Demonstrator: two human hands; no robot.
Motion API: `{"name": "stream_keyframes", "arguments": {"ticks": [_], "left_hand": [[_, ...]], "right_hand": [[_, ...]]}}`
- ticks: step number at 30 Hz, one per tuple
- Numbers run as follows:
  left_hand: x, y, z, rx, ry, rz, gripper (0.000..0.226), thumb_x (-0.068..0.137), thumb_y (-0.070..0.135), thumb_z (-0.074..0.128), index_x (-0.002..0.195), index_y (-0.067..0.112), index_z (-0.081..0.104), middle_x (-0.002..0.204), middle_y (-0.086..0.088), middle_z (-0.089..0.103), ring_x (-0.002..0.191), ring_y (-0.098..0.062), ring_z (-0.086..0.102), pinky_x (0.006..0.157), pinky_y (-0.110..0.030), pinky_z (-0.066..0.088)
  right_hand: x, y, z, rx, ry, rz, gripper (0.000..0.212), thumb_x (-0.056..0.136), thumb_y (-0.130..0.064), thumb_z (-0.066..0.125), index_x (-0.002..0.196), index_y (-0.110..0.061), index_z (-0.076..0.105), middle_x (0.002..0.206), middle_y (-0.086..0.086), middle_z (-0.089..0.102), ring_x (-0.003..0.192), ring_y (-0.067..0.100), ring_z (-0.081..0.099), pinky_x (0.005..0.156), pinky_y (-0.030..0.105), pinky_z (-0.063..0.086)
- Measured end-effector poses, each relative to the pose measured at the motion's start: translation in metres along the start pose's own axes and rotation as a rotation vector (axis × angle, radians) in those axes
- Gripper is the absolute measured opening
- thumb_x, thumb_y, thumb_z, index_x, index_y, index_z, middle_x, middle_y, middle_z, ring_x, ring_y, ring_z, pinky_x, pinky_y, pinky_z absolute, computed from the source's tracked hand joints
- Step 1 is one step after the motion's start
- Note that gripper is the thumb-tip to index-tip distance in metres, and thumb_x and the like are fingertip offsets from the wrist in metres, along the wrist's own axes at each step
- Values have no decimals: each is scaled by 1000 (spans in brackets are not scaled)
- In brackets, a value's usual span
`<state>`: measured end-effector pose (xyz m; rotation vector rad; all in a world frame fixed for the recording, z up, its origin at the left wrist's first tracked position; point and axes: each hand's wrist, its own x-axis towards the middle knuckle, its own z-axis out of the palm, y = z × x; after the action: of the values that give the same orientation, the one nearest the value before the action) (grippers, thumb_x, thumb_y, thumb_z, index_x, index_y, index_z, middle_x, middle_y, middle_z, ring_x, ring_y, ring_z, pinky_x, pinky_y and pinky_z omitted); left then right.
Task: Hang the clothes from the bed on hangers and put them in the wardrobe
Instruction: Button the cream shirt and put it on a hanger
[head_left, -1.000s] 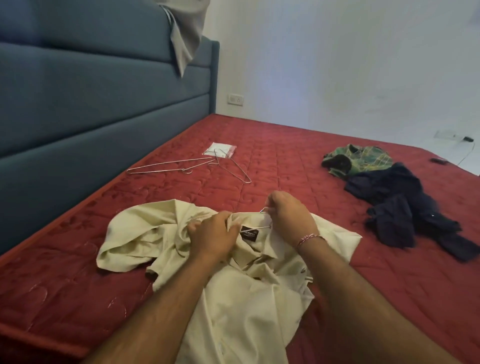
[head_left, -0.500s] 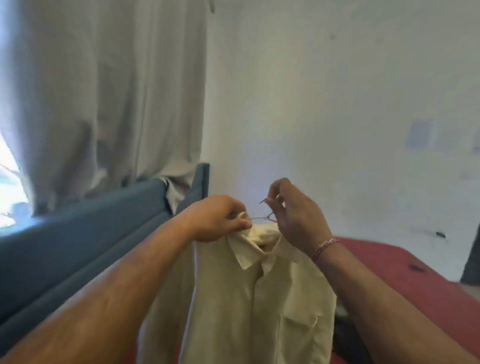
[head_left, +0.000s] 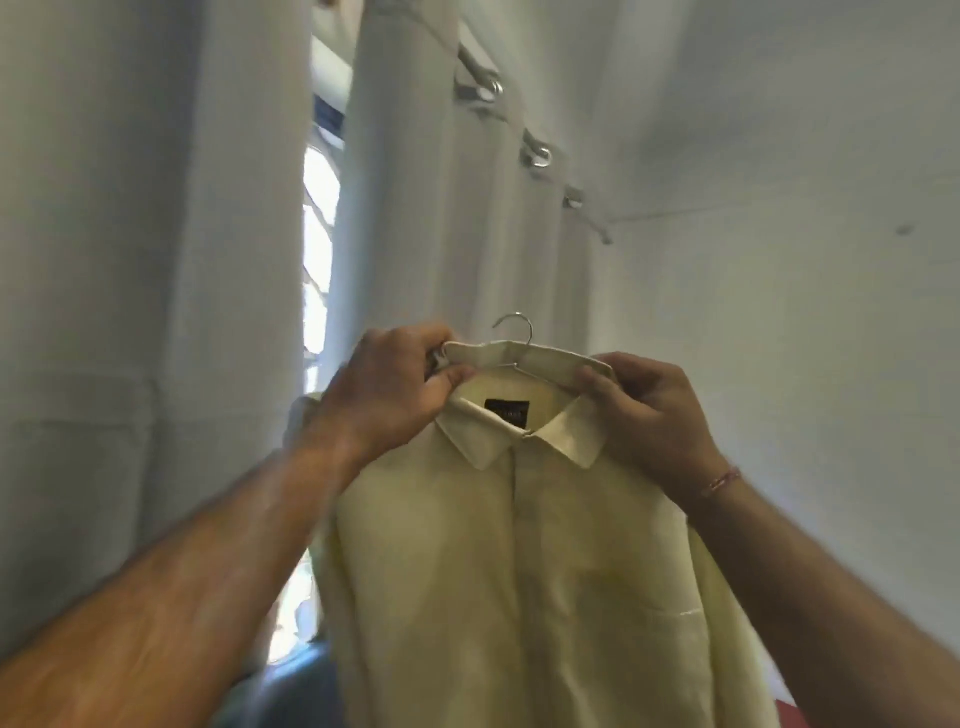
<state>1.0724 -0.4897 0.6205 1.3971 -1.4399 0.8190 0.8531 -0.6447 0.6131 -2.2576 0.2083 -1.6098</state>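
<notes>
Cream cotton shirt (head_left: 519, 571) now hangs at the centre of the frame on a thin silver wire hanger (head_left: 517, 327), lifted clear of the bed where it lay crumpled a second ago. The left hand (head_left: 395, 395) pinches the collar's left end and the right hand (head_left: 649, 415) pinches its right end, fingers curled on the cloth. Behind, pale grey eyelet curtains (head_left: 441, 234) fill the upper left. Hanging looks done; carrying it to the wardrobe comes next.
</notes>
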Motion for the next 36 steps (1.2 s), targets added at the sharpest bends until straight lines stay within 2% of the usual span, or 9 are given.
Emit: {"name": "stream_keyframes", "arguments": {"ticks": [4, 10, 14, 16, 23, 26, 29, 32, 36], "left_hand": [[-7, -8, -99, 259, 76, -30, 20, 90, 35, 79, 84, 23, 64, 56, 12, 48, 58, -11, 49, 57, -32, 38], [-22, 11, -296, 635, 104, -85, 25, 89, 42, 78, 84, 22, 63, 62, 10, 52, 59, -7, 50, 58, -31, 34], [-50, 41, -421, 652, -282, -339, 47, 81, 57, 82, 109, 21, 71, 95, 4, 74, 89, -16, 70, 79, -41, 57], [-71, 59, -480, 711, -389, -433, 44, 83, 50, 83, 117, 24, 72, 106, 8, 76, 100, -14, 71, 88, -40, 57], [-129, 102, -674, 1100, -152, -502, 27, 83, 44, 85, 77, 20, 74, 73, -5, 70, 62, -11, 55, 64, -34, 45], [-144, 127, -737, 1255, -47, -478, 50, 79, 56, 82, 73, 8, 69, 69, -13, 64, 57, -9, 48, 58, -35, 41], [-158, 159, -802, 1352, -19, -529, 68, 69, 75, 67, 79, 8, 72, 74, -10, 70, 64, -17, 63, 64, -40, 50], [-171, 190, -851, 1385, -23, -569, 55, 76, 67, 75, 94, 15, 79, 91, 0, 79, 89, -21, 75, 77, -41, 59], [-195, 236, -893, 1255, 4, -820, 12, 85, 24, 83, 96, 20, 81, 91, 9, 78, 81, -5, 67, 73, -24, 56]], "right_hand": [[28, -46, 41, 234, -304, -93, 42, 106, -31, 51, 66, -26, 64, 63, -18, 47, 61, 0, 43, 58, 18, 37], [74, -152, 149, 373, -407, -366, 26, 100, -50, 59, 94, -29, 71, 76, -8, 65, 72, 8, 55, 68, 31, 48], [77, -251, 230, 483, -372, -480, 25, 97, -43, 67, 92, -21, 78, 75, 4, 72, 68, 6, 56, 67, 31, 51], [68, -305, 267, 561, -409, -559, 24, 97, -41, 67, 91, -21, 77, 75, 4, 70, 69, 5, 53, 68, 31, 50], [16, -491, 372, 882, -480, -683, 43, 93, -64, 58, 94, -24, 74, 76, 3, 70, 68, 10, 59, 66, 37, 53], [4, -548, 410, 965, -660, -673, 36, 100, -52, 60, 84, -23, 73, 74, -12, 68, 69, 8, 63, 66, 33, 52], [-9, -604, 446, 1218, -656, -622, 27, 98, -35, 63, 81, -18, 75, 75, -13, 67, 70, 3, 60, 64, 26, 48], [-22, -674, 475, 1406, -623, -610, 18, 100, -24, 64, 96, -18, 80, 90, -2, 78, 82, 7, 69, 74, 25, 55], [-36, -757, 499, 1534, -527, -658, 16, 99, -23, 65, 96, -22, 80, 89, -8, 78, 79, 3, 68, 72, 19, 53]]}}
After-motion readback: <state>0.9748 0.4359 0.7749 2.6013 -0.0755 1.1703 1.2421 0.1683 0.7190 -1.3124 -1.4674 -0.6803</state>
